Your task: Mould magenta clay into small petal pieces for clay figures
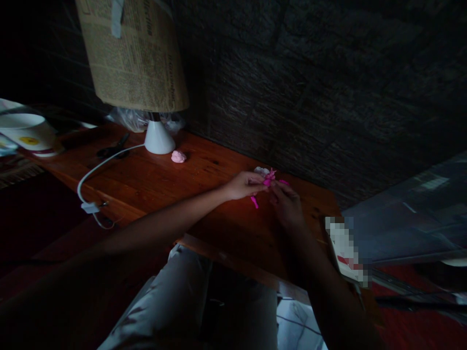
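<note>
Both hands meet over the wooden desk (204, 218). Between the fingertips of my left hand (239, 186) and my right hand (286, 201) is a small bright pink piece (267, 183) that looks like soft clay. Each hand is closed in a pinch on it. Just below the left fingers a slim bright pink strip (254, 201) lies on the wood. More pink bits (273, 173) and a whitish crumpled thing (261, 170) show behind the fingertips, partly hidden. A pale pink lump (178, 156) rests farther left.
A lamp with a newsprint shade (134, 58) and white base (159, 138) stands back left, its cable (98, 163) hanging over the edge. Scissors (115, 147) lie left of it, near a paper cup (31, 133). A pale, partly blurred object (343, 248) sits at the right. A dark wall (292, 87) rises behind.
</note>
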